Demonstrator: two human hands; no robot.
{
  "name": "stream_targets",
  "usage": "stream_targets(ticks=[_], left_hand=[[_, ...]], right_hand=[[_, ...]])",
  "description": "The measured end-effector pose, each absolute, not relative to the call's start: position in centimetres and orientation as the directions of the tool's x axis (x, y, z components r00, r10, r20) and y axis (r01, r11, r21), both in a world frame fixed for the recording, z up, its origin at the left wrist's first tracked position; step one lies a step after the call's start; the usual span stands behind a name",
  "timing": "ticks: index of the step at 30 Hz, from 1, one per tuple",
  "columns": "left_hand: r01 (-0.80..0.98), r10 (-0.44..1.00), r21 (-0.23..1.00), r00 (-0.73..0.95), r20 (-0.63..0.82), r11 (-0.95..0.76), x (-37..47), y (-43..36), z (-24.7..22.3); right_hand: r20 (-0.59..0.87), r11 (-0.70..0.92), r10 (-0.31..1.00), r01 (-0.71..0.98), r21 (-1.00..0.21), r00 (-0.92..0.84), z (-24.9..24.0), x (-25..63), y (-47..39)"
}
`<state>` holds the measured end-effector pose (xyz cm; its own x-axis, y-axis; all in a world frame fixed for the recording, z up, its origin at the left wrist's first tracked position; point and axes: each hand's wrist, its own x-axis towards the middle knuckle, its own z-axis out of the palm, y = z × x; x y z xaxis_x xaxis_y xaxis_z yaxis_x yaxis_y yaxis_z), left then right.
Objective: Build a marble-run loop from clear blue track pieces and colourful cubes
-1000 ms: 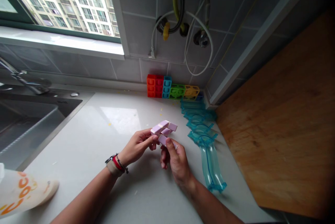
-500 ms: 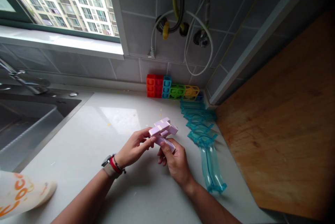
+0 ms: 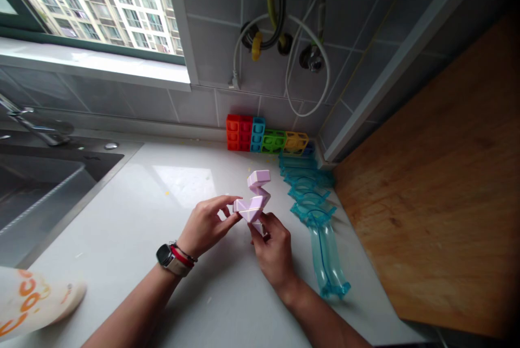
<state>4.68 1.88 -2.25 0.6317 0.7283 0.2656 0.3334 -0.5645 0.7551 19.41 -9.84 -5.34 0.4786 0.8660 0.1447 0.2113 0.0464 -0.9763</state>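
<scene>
Gripping between thumb and index finger, the left hand (image 3: 205, 226) holds the left end of a lilac segmented chain (image 3: 249, 208). The chain is suspended above the table (image 3: 130, 218), bridging both sets of fingers; its free end kinks upward and away from them. Expected handling, judged from where I stand: light, rigid within each segment, pivoting at the joints, somewhat slick on the flat faces. Recommended hold: opposite flat faces, one segment on either side of a joint, clear of the seams. The right hand (image 3: 273, 250) has its thumb and index finger closed on the lower segment; its other fingers are partly hidden.

Materials, left to right. Well left of the left fingers: a smooth, tapered cup (image 3: 40, 304) with orange lettering. Farther from the fingers, behind the cup: a metal sink (image 3: 128, 153). Below the fingers: the table's pale, glossy surface. Beyond the fingers, against the wall: a row of hollow-faced, cubic-celled blocks (image 3: 239, 134) in several colours. Right of the right fingers: translucent teal sleeves (image 3: 331, 261), glossy, ridged lengthwise, apparently flexible film. Farthest right: a flat, wood-grained panel (image 3: 439, 185).
</scene>
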Motion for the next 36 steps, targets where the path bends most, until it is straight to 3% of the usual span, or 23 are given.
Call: stream_targets(ticks=[3,11,16,24,36], left_hand=[[0.353,0.742,0.755,0.622,0.251,-0.552,4.9,1.9,-2.7],[0.283,0.786,0.914,0.616,0.060,-0.291,5.7,1.6,-3.8],[0.300,0.796,0.893,0.598,0.098,-0.335,5.7,1.3,-3.7],[0.331,0.817,0.885,0.570,0.089,-0.327,5.9,0.8,-3.5],[0.143,0.835,0.988,0.549,-0.025,-0.065,6.0,1.4,-4.5]], right_hand=[[0.113,0.046,0.865,0.149,-0.988,0.489,-5.3,19.3,-9.9],[-0.033,-0.068,0.905,0.067,-0.995,0.425,-4.5,19.2,-9.8],[-0.032,-0.073,0.893,0.075,-0.995,0.448,-4.4,19.2,-9.7],[0.128,0.024,0.883,0.229,-0.973,0.451,-4.7,19.1,-9.9],[0.302,0.144,0.850,0.361,-0.921,0.431,-5.2,18.9,-10.0]])
